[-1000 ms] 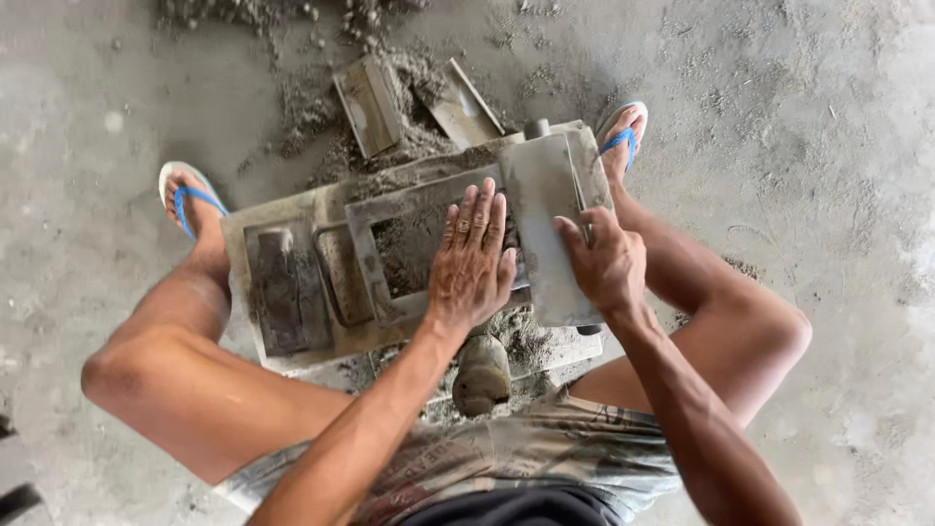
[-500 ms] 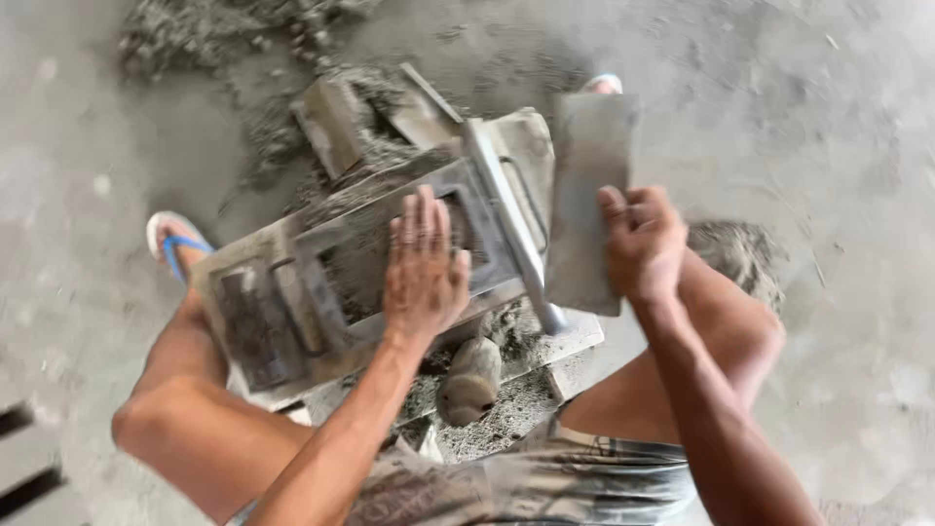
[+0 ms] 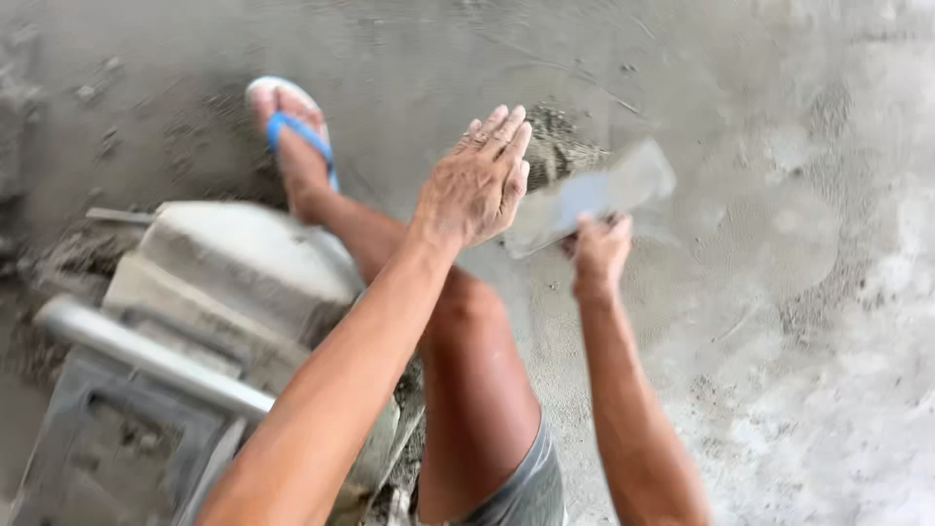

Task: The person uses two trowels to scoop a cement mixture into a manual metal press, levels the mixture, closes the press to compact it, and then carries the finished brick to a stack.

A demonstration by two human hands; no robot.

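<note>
My right hand (image 3: 597, 250) grips a flat grey metal plate (image 3: 594, 200) by its near edge and holds it out over the concrete floor, to the right of my knee. My left hand (image 3: 477, 180) hangs flat in the air just left of the plate, fingers straight and close together, holding nothing. A cement-caked metal mould press (image 3: 185, 321) with a long round lever (image 3: 146, 356) sits at the lower left, apart from both hands. The picture is blurred by motion.
My right leg runs up the middle to a foot in a blue-strapped sandal (image 3: 292, 131). A small heap of grey mortar (image 3: 560, 141) lies on the floor behind the plate. Rough concrete floor (image 3: 799, 321) spreads to the right.
My view has swung right. My right hand has carried the plate off the mould and out over the floor. My left hand has lifted off the mould frame and followed it.
</note>
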